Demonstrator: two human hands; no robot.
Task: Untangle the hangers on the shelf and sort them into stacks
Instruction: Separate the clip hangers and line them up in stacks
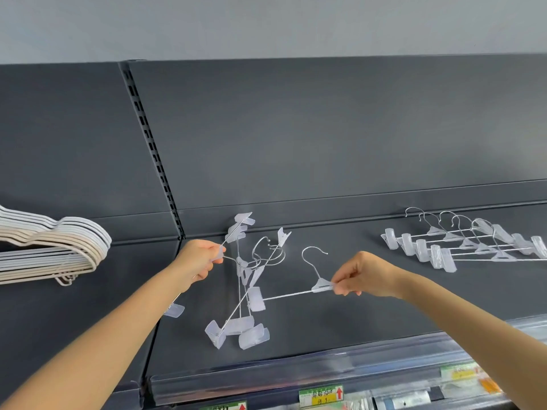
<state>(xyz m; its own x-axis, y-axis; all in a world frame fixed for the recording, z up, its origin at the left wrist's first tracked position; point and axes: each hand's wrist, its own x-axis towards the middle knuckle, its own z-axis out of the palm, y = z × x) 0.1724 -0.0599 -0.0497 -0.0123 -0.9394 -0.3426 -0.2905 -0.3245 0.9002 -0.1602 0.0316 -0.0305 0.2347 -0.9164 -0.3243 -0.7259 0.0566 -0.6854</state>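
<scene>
Fingers (340,287) of the right hand (367,276) pinch a clip hanger (321,286), the left hand (201,258) pinching the tangle (245,322). White stack (59,247) and clip row (461,247) look sorted; few remain.

1. The light is even, soft and quite bright, with only faint shadows.
2. Straight lines of the shelf (355,291) bend at the edges.
3. The price labels (321,395) look slightly blurred.

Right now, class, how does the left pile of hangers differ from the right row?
The left pile is beige and white; the right row is clear plastic and metal. The left pile has no clips; the right row has clips. The left pile nests tightly; the right row overlaps loosely. Both lie flat.
</scene>
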